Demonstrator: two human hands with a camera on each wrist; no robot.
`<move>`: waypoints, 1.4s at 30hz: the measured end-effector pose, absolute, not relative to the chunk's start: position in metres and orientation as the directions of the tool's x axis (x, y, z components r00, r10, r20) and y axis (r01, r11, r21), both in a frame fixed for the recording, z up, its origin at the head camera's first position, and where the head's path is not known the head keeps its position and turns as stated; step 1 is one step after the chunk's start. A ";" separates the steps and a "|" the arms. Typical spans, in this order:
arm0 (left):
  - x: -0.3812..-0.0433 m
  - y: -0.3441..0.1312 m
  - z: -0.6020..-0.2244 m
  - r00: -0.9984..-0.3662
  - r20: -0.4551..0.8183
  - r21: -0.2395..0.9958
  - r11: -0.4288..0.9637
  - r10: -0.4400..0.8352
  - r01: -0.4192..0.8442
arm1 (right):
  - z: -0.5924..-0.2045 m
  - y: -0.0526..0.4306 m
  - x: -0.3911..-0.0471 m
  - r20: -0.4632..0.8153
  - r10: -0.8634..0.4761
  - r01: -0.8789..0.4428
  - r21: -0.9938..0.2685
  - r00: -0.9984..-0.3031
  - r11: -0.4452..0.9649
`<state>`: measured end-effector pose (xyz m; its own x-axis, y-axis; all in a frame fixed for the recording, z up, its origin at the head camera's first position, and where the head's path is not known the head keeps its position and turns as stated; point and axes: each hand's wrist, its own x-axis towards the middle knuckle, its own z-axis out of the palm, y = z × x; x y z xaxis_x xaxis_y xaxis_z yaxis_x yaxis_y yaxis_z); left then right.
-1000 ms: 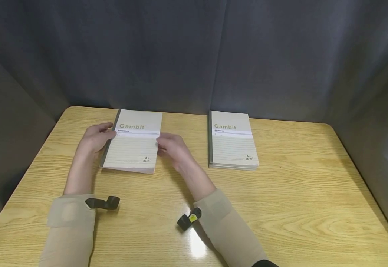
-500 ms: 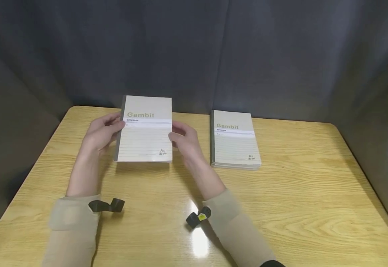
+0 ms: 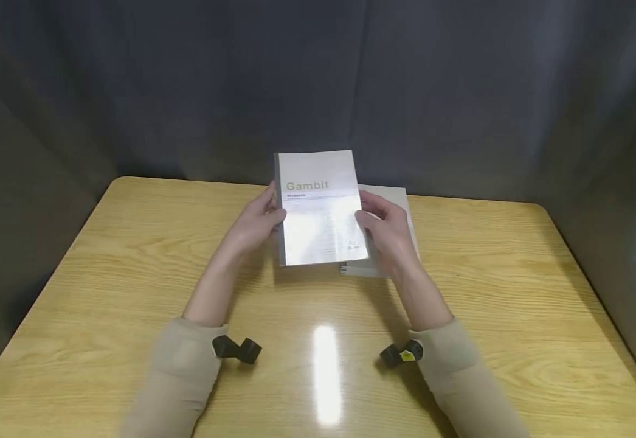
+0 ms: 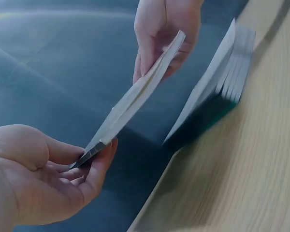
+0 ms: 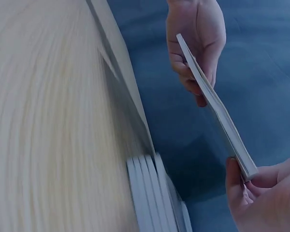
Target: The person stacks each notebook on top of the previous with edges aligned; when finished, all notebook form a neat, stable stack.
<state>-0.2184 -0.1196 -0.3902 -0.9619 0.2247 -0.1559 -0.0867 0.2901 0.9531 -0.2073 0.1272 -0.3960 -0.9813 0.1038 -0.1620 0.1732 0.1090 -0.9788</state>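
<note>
A white notebook (image 3: 320, 213) with a dark spine and the word Gambit on its cover hangs above the table. My left hand (image 3: 252, 226) pinches its spine edge, thumb on the cover and fingers beneath. At the opposite edge my right hand (image 3: 393, 234) grips it the same way. Behind and below lies a stack of similar notebooks (image 3: 369, 267), partly covered by the held one in the head view. Both wrist views show the held notebook edge-on, apart from the notebook stack (image 4: 232, 72), whose top cover stands slightly raised.
The wooden table (image 3: 515, 292) spreads out below both arms. A dark grey curtain (image 3: 230, 85) hangs right behind its back edge. Small black cameras sit on both wrists, the left camera (image 3: 238, 350) and the right camera (image 3: 402, 354). A bright reflection lies on the tabletop.
Both hands have lifted the notebook off the table at the left and carried it to the right, where it now overlaps the stack in the head view. The stack has stayed put.
</note>
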 end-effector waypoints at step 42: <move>-0.214 -0.026 -0.435 -0.951 -0.098 0.969 0.245 0.292 -0.024 | -0.418 0.211 -0.204 -0.122 0.129 0.172 -0.841 -0.984 0.514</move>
